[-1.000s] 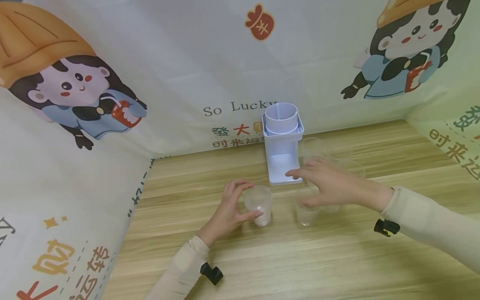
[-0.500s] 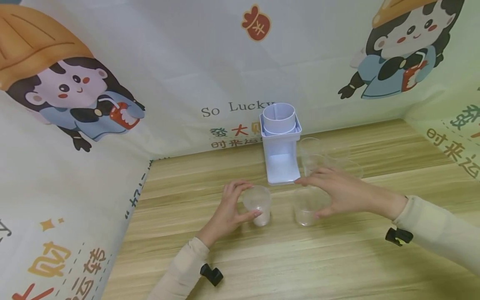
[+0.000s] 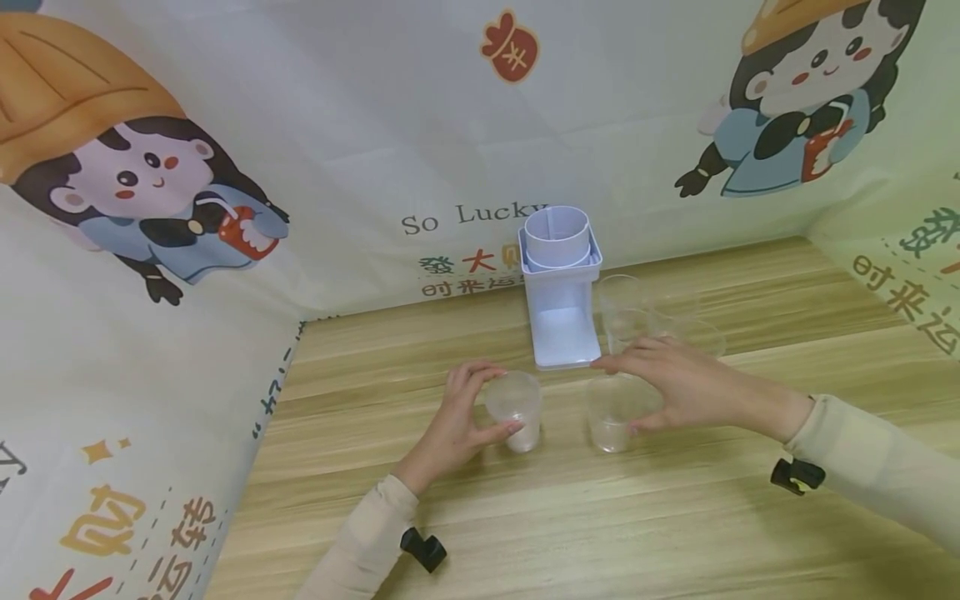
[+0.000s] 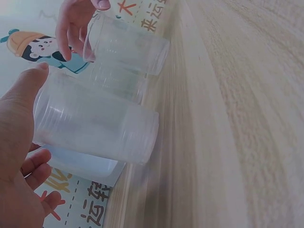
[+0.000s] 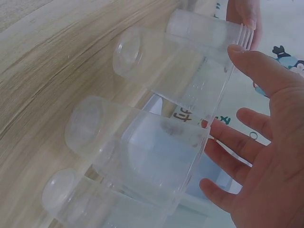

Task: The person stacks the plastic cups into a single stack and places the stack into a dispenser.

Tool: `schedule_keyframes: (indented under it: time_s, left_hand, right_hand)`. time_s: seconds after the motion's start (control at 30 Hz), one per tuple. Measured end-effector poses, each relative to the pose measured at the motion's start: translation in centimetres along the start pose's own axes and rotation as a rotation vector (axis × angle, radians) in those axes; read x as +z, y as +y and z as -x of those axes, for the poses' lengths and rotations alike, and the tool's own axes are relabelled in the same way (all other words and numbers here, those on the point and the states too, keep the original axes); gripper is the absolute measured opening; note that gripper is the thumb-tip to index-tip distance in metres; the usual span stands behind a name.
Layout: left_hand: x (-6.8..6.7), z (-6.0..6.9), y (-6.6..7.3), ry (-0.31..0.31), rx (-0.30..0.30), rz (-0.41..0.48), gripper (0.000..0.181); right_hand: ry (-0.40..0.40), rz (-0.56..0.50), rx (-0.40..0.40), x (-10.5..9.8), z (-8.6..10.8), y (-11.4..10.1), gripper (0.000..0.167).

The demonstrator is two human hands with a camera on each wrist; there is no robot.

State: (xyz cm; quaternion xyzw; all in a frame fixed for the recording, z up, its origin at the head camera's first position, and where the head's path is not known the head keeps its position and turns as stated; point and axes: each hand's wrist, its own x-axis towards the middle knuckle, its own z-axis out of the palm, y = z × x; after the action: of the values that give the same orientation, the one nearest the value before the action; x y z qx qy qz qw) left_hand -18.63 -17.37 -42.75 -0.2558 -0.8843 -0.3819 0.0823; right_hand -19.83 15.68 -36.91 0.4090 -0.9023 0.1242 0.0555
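1 cup stack (image 3: 519,404) gripped w/ L hand (image 3: 461,417), 1 clr cup (image 3: 611,417) w/ R hand (image 3: 678,385).

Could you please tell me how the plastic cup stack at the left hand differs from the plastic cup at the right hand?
The cup stack shows several close rim lines; the cup shows one.
The cup stack looks cloudier, while wood shows clearly through the cup.
In the head view, the cup stack looks narrower than the cup.
Both stand upright on the wooden table.
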Motion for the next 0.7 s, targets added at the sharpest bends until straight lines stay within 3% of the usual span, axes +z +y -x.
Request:
schedule_keyframes:
  time_s: [0.7]
  left_hand:
    - [-0.04, -0.04, -0.18, -0.02, -0.028, 0.01, 0.066]
  right_hand:
    - [0.013, -0.023, 0.02, -0.33, -0.65, -0.53, 0.077]
